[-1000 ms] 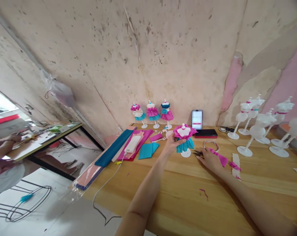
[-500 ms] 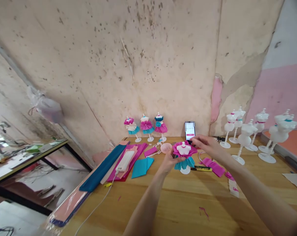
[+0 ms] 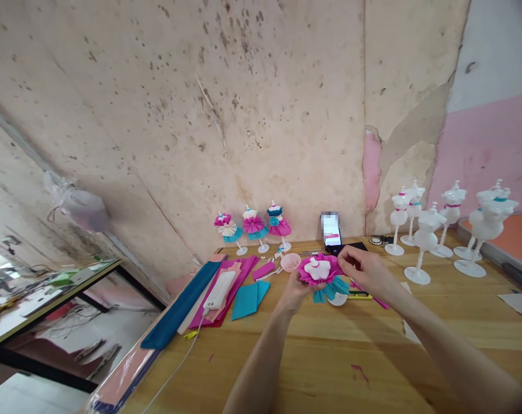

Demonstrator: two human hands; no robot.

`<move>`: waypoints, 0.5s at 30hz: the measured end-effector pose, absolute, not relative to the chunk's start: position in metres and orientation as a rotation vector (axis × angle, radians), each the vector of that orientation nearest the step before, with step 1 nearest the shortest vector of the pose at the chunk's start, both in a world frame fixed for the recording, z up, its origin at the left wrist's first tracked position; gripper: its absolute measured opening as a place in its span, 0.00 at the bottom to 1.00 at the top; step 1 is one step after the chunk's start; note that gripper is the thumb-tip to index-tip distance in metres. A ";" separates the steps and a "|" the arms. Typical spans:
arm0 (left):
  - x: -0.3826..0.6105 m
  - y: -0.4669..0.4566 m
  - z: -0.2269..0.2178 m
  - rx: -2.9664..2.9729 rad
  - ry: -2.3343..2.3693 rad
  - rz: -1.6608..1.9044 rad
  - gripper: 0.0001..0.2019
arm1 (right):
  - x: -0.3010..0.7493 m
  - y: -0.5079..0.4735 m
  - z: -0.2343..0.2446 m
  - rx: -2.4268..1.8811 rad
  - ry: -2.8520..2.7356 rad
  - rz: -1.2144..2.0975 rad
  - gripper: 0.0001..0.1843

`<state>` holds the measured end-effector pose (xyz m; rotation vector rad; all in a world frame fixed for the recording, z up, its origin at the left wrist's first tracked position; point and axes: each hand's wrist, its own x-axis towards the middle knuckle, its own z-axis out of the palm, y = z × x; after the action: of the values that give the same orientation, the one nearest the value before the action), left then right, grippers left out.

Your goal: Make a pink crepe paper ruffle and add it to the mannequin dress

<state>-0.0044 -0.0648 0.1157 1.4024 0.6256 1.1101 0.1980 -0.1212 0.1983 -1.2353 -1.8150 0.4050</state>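
1. Two bare hands work on a small white plastic dress form (image 3: 316, 270) with a ruffled magenta and teal crepe-paper skirt. It leans to the left above the middle of a light wooden table (image 3: 286, 368), with its round white base (image 3: 338, 299) showing below the teal layer.
2. The left hand (image 3: 295, 292) grasps the form from the near side, its fingers closed under the magenta ruffle.
3. The right hand (image 3: 366, 267) reaches in from the right, its fingertips (image 3: 346, 260) pinching the ruffle's right edge.
4. A pale pink round cup (image 3: 290, 262) stands just beside the left hand. A black-and-yellow craft tool (image 3: 359, 295) and a magenta crepe strip (image 3: 373, 301) lie just below the right hand.
5. Beyond the hands, a phone with a blurred screen (image 3: 331, 227) leans against the wall at the table's far edge, near the form.
6. Left of the hands lie a folded teal paper (image 3: 247, 300), a white power bank (image 3: 218, 290) on magenta sheets (image 3: 239, 276), and a long blue paper roll (image 3: 178, 305) near the table's left edge.
7. Broad bare wood stretches on the near side of both forearms. Undressed white dress forms (image 3: 427, 238) stand well apart, to the right.
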 end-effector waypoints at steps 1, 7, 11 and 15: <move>-0.004 -0.065 0.115 1.393 0.627 1.120 0.34 | 0.199 -0.123 0.199 -1.231 -1.808 0.410 0.11; 0.002 -0.071 0.121 1.457 0.582 1.028 0.38 | 0.203 -0.127 0.208 -1.132 -1.787 0.665 0.16; 0.005 -0.079 0.129 1.584 0.556 0.976 0.31 | 0.210 -0.123 0.222 -1.119 -1.909 0.738 0.17; 0.007 -0.085 0.133 1.695 0.597 0.943 0.28 | 0.220 -0.116 0.240 -1.134 -2.135 0.752 0.15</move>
<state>0.0066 -0.0845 0.1334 1.6946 0.5969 0.9434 0.2199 -0.1160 0.2399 -1.1339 -2.1349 0.7519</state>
